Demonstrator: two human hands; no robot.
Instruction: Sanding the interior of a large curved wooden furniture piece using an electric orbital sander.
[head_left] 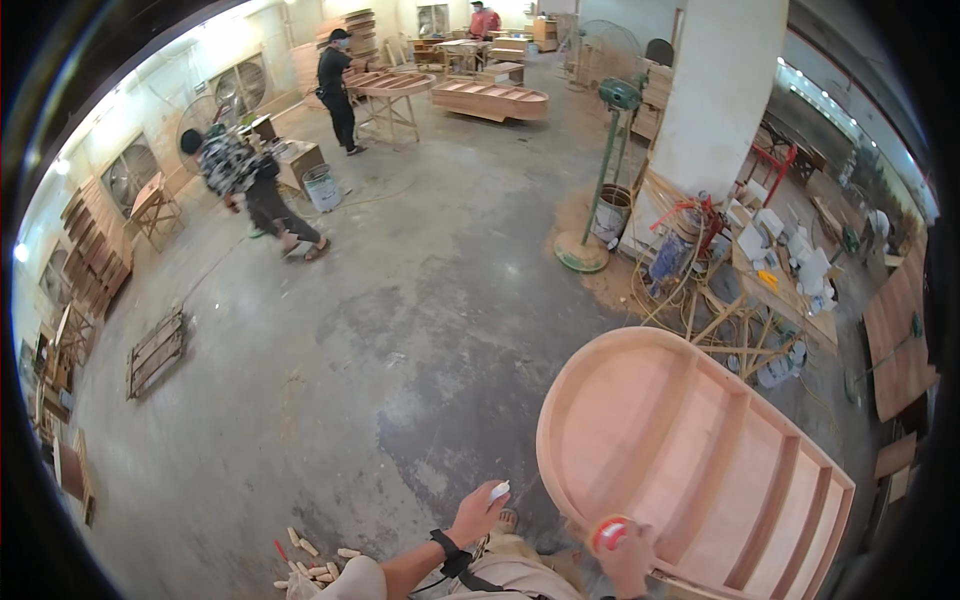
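Note:
My left hand [474, 520] is closed around a small white object [500, 491] whose tip pokes out past the fingers; its kind is too small to make out. At the lower right my right hand [630, 565] grips a round red-and-orange can [609, 534], slightly blurred. That can is beside the near edge of a light wooden shelf unit [610, 395]. The unit has one rounded end and several crosspieces dividing it into compartments. My left hand is apart from it, over the floor.
Several short pale wooden pieces [320, 570] lie lower left. A wooden frame [155, 352] rests on the floor. Beyond the unit stand a cluttered bench [780, 285], a green fan [585, 255] and a pillar [715, 100]. One person [240, 170] bends over; another [335, 85] stands farther back.

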